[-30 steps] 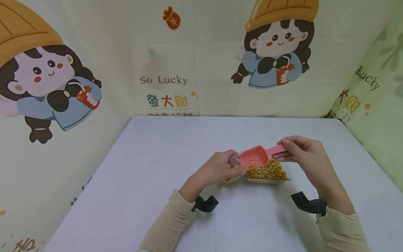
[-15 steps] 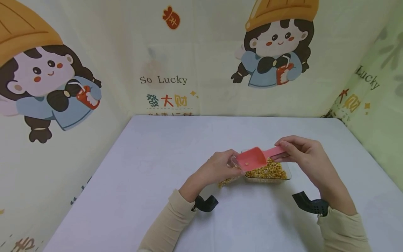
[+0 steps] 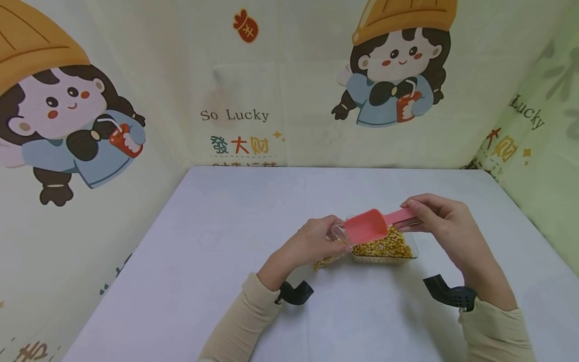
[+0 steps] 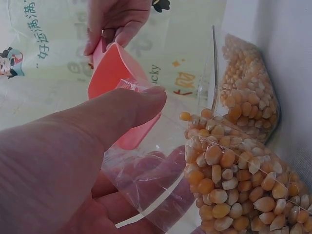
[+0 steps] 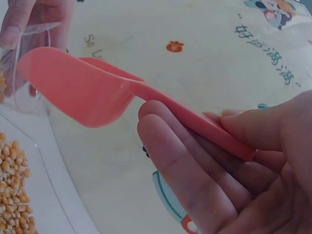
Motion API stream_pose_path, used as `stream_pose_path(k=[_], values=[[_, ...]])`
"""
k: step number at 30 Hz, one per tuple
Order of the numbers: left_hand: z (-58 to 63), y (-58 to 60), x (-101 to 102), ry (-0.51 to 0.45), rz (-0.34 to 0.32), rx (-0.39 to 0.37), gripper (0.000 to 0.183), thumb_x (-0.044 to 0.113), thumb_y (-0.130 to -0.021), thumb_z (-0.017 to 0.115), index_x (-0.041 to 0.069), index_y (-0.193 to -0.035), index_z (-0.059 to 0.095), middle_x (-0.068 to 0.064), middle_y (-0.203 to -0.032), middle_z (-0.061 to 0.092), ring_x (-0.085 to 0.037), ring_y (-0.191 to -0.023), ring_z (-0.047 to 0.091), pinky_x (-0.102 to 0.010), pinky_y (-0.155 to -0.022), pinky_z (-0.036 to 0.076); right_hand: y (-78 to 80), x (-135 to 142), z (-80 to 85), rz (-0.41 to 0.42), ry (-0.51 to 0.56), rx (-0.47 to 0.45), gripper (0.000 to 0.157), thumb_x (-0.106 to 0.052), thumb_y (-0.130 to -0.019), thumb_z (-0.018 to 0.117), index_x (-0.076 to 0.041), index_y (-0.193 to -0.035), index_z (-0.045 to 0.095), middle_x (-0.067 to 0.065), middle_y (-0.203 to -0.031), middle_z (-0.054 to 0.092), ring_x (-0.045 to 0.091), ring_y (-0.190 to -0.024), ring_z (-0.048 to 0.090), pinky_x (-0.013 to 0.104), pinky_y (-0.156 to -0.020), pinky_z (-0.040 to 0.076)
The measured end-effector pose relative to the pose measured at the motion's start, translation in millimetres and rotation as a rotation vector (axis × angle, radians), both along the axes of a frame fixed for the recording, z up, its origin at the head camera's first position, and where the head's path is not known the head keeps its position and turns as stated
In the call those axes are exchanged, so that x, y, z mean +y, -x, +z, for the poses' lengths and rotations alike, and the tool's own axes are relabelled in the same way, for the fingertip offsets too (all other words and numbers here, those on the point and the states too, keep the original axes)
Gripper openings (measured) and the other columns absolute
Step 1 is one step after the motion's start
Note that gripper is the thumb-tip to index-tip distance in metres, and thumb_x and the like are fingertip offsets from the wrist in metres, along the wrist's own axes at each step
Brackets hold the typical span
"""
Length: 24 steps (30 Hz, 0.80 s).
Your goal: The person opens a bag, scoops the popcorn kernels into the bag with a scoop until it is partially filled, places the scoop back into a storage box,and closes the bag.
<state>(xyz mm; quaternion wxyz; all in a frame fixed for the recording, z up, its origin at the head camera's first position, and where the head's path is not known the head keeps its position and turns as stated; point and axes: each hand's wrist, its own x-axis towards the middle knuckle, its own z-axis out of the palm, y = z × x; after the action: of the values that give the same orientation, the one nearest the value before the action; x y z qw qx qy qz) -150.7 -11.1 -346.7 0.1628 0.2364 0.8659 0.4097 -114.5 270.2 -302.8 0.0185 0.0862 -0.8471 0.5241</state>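
My right hand (image 3: 448, 229) pinches the handle of a pink scoop (image 3: 366, 226) between thumb and fingers. The scoop tilts down to the left, its bowl bare of kernels. With my left hand (image 3: 312, 240) I hold the upper part of a clear plastic bag (image 4: 141, 183), thumb on one side and fingers on the other. Corn kernels (image 4: 234, 185) fill the bag's lower part. In the left wrist view the scoop's tip reaches the bag's mouth behind my thumb. A clear rectangular container (image 3: 384, 260) of corn stands just right of the bag, under the scoop.
A white table (image 3: 235, 236) carries the bag and container. Patterned cloth (image 3: 307, 90) with cartoon figures hangs behind it and at both sides. A black wrist mount (image 3: 296, 292) sits on my left wrist, another mount (image 3: 450, 294) on the right.
The few kernels in the scoop have gone from its bowl. The scoop moved slightly left toward the bag, then back right with my right hand. My left hand stayed in place.
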Motion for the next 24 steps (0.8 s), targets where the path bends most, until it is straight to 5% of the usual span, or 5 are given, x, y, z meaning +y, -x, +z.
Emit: stream_pose_path(k=[7,24], values=[[1.5,0.0,0.5,0.033,0.001,0.007,0.048,0.036,-0.086,0.077,0.015,-0.125,0.059,0.004,-0.105,0.068,-0.008,-0.095,0.061,-0.025,-0.075,0.052,-2.2,5.8,2.3,-0.101,0.017,-0.036,0.043,-0.042,-0.101,0.052,-0.007,-0.123,0.061,-0.001,-0.101,0.074,0.015,-0.089,0.075,0.014,-0.080,0.054],[2.9,-1.5,-0.3,0.046,-0.014,0.032,0.049,0.038,-0.087,0.075,0.015,-0.128,0.059,0.003,-0.108,0.067,-0.009,-0.101,0.063,-0.025,-0.080,0.051,-1.7,17.0,1.2,-0.138,0.107,0.004,0.041,-0.035,-0.101,0.055,0.000,-0.123,0.059,-0.003,-0.099,0.074,0.013,-0.085,0.075,0.016,-0.078,0.055]])
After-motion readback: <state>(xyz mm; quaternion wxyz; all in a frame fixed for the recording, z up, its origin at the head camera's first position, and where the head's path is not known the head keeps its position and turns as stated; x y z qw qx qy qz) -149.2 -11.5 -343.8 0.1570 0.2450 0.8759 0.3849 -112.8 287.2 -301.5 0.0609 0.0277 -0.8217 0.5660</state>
